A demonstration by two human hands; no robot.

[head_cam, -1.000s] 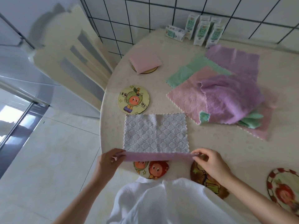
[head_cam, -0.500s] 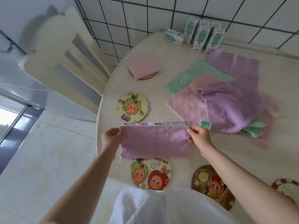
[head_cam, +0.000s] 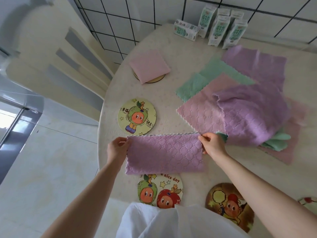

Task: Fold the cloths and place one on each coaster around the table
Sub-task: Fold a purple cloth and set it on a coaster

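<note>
A purple cloth point(head_cam: 164, 153) lies folded in half on the table near its front edge. My left hand point(head_cam: 117, 148) pinches its far left corner and my right hand point(head_cam: 211, 145) pinches its far right corner. A green-character coaster point(head_cam: 136, 116) lies bare just beyond the cloth on the left. A two-character coaster point(head_cam: 160, 191) sits bare just in front of the cloth. To its right is a brown coaster point(head_cam: 229, 206). A folded pink cloth point(head_cam: 149, 66) rests on a coaster point(head_cam: 154, 80) at the far left.
A heap of unfolded purple, pink and green cloths point(head_cam: 248, 109) covers the right of the table point(head_cam: 171, 93). Several milk cartons point(head_cam: 221, 28) stand by the tiled wall. A cream chair point(head_cam: 60, 66) stands left of the table. Another coaster point(head_cam: 308, 200) peeks in at the right edge.
Both hands carried the cloth's near edge up and over to the far edge, folding it in half. The grey underside is now covered by the purple face.
</note>
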